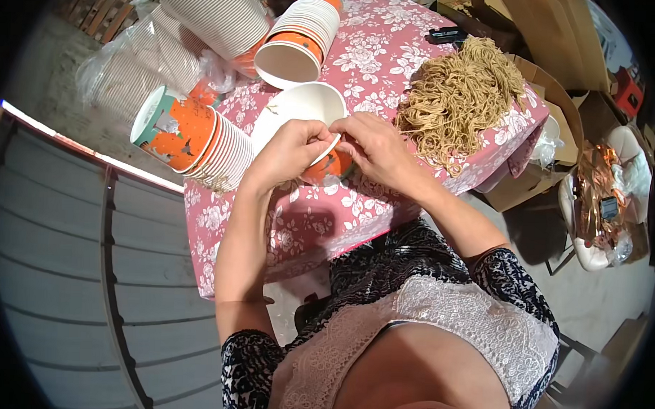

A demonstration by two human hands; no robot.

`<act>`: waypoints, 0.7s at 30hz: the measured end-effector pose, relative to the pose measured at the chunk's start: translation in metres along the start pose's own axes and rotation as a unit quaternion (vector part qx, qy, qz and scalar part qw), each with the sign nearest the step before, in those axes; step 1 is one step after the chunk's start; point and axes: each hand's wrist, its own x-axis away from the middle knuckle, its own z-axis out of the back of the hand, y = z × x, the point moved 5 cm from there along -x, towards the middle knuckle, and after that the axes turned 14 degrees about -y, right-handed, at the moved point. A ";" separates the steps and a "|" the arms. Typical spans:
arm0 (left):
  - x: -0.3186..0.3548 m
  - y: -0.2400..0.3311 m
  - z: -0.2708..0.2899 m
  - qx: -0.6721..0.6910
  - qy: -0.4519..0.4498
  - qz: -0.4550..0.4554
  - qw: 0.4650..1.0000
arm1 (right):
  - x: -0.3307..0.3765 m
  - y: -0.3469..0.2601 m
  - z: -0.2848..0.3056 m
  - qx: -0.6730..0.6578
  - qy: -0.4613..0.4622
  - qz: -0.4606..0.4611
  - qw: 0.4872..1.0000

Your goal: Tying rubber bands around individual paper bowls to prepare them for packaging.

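Surface [356,205] is a small one under pink floral cloth, centre frame; its near edge drops off just below the hands, right edge just past the noodles. Open cloth only in the strip between bowl and near edge.

Paper bowl [305,110], white inside and orange outside, sits tilted at frame centre. Left hand [290,149] and right hand [373,145] both meet at its near rim, fingers closed together pinching the rim edge; what sits between the fingertips is too small to make out. Forearms come up from lower centre, wrists bent inward.

Crowding: nested bowl stack [200,139] on its side just left of the bowl, second stack [301,38] above it, bagged stacks [167,47] upper left. Noodle pile [461,97] right, near the right hand. Cardboard boxes [542,39] upper right, partly cut off.
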 end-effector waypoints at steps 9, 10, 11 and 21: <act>0.020 0.004 0.011 -0.104 0.218 -0.071 0.968 | 0.002 -0.002 0.004 -0.079 0.013 -0.028 0.996; 0.037 0.009 0.011 -0.125 0.296 -0.066 0.945 | 0.004 0.002 0.005 -0.146 0.014 -0.073 0.986; 0.053 0.010 0.011 -0.144 0.368 -0.062 0.917 | 0.010 0.014 0.005 -0.259 0.021 -0.121 0.958; 0.127 -0.046 -0.031 -0.432 0.553 0.155 0.695 | 0.041 0.024 0.027 -0.802 0.195 -0.110 0.553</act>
